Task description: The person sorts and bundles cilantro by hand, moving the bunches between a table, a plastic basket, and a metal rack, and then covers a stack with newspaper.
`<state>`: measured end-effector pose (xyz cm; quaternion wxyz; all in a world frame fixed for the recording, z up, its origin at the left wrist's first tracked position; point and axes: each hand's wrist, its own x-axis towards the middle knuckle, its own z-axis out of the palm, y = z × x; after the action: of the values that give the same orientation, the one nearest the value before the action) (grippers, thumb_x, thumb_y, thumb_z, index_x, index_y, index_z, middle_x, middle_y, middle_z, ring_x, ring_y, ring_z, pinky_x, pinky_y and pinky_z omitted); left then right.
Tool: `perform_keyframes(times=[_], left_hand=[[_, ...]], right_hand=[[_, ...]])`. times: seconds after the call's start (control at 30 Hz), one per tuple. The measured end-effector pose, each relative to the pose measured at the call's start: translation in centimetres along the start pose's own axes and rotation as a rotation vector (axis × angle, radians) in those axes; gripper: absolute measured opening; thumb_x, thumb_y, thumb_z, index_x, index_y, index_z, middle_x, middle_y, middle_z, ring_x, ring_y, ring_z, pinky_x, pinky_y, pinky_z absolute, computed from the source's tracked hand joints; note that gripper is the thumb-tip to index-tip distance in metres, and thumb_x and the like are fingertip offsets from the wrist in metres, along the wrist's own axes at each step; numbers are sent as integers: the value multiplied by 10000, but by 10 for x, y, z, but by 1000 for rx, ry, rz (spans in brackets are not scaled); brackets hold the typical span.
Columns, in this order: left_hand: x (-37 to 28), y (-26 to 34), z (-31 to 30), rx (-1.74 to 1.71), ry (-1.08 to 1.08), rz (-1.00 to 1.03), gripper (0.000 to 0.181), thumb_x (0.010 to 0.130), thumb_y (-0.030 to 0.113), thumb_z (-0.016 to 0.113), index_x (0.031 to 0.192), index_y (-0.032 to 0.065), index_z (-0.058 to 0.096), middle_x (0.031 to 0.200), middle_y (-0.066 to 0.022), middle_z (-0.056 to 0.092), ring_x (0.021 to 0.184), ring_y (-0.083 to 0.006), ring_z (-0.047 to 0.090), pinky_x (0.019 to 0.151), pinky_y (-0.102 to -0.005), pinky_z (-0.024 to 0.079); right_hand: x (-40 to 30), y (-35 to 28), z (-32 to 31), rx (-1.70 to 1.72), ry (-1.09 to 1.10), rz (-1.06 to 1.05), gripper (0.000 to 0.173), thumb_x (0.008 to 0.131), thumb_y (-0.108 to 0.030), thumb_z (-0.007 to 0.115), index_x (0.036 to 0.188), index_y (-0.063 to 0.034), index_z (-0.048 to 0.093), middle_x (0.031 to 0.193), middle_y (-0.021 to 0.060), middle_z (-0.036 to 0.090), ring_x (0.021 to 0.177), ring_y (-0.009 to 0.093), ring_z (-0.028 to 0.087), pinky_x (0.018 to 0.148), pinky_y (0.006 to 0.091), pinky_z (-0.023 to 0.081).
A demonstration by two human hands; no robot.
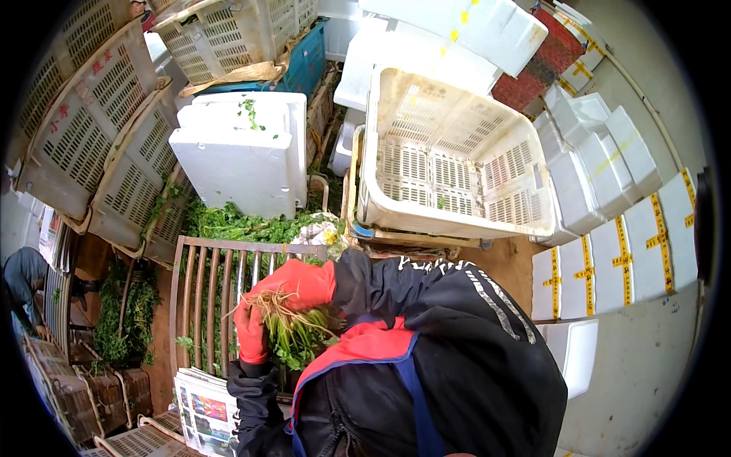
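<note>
My right hand [297, 284], in a red glove, is closed at the root end of a bunch of leafy green herbs [296, 341]. My left hand [250, 337], gloved in the same red, grips the bunch from its other side. Thin pale brown roots [275, 304] spread over the gloves, while the stems and leaves point back towards my body. Both hands are above a slatted metal rack [197, 303]. My fingertips are partly hidden by the roots. A red apron [371, 343] with blue edging covers my front.
Loose greens [228, 224] lie beyond the rack, near white foam boxes [234, 165]. A large plastic crate [457, 217] stands ahead right. Stacked crates [97, 131] rise at left. Stacked newspapers [205, 411] lie close by my left arm. A bent-over person [25, 280] is far left.
</note>
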<state>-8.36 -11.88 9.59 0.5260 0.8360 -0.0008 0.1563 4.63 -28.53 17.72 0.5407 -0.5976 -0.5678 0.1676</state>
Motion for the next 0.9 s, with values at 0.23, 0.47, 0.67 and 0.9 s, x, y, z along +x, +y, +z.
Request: perform_keyframes(times=[0.23, 0.47, 0.67, 0.9], left_hand=[[10, 22, 17, -484, 123, -218, 221, 833, 128, 535, 1015, 3, 536, 935, -104, 568, 884, -223, 530, 804, -328, 433], [50, 33, -14, -662, -166, 10, 496, 953, 396, 377, 1197, -22, 490, 1170, -107, 548, 1077, -172, 502, 959, -298, 369], [11, 22, -37, -743, -187, -258, 639, 960, 494, 284, 1347, -11, 349, 1316, -88, 447, 1182, -146, 412, 1012, -283, 321], [-36, -70, -28, -328, -13, -658, 570, 895, 366, 533, 1334, 30, 391, 1300, -110, 490, 1189, -189, 450, 978, -322, 363]], right_hand=[[5, -14, -18, 132, -172, 136, 450, 835, -341, 568, 1206, -87, 555, 1058, 135, 615, 943, 285, 602, 835, 369, 462], [50, -31, -33, -133, 25, 271, 197, 892, -145, 519, 954, 13, 618, 839, 58, 634, 754, 135, 582, 688, 269, 481], [122, 20, -22, -188, -452, 376, 262, 850, -239, 539, 829, 8, 624, 773, 67, 628, 706, 122, 565, 668, 294, 447], [126, 227, 114, -261, -499, 401, 353, 785, -355, 590, 846, -12, 647, 782, 160, 646, 716, 282, 611, 695, 366, 455]])
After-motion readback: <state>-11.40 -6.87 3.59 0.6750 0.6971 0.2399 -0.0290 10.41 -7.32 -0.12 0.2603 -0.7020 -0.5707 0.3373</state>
